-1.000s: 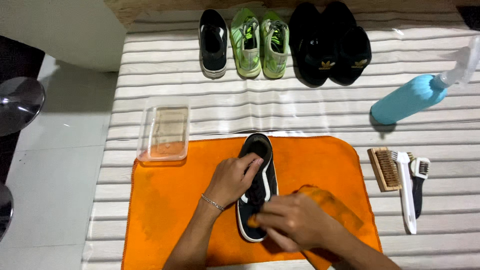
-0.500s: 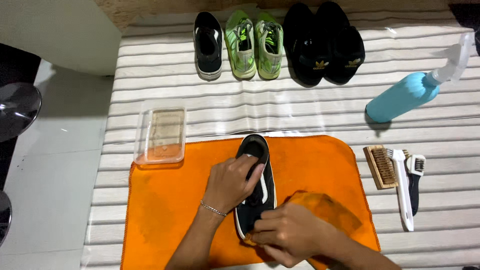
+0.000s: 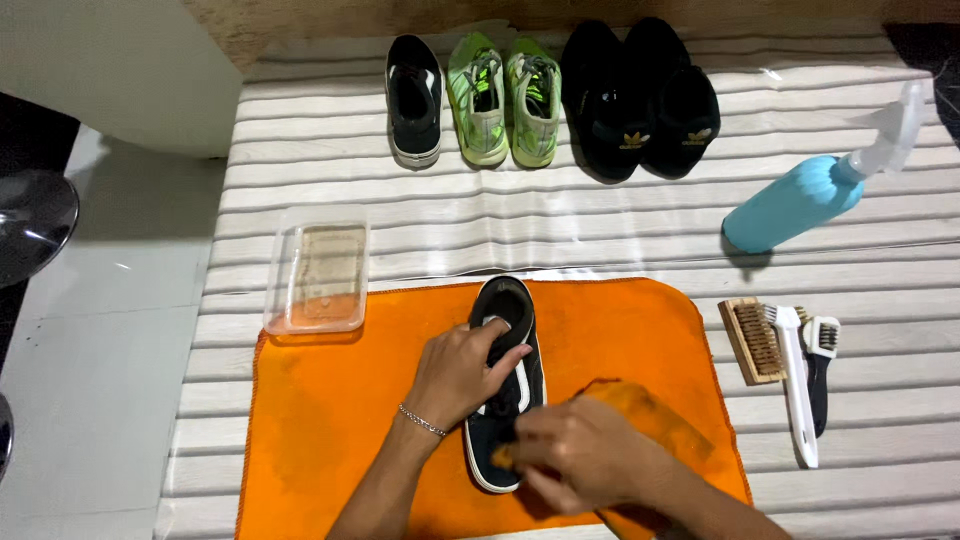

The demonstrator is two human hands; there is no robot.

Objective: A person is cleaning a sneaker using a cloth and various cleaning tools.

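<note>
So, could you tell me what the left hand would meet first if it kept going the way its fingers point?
The left hand points up and right across the black shoe; beyond it probably comes bare orange towel.

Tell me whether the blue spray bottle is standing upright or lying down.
Lying down. The blue spray bottle rests on its side on the striped mat, its white nozzle pointing toward the upper right, away from the brushes.

shoe on towel, lengthwise at its middle | left hand on shoe's midsection, right hand with cloth at its near end | tray at towel's far-left corner | brushes right of towel – spray bottle beyond them | five shoes in a row along mat's far edge
</note>
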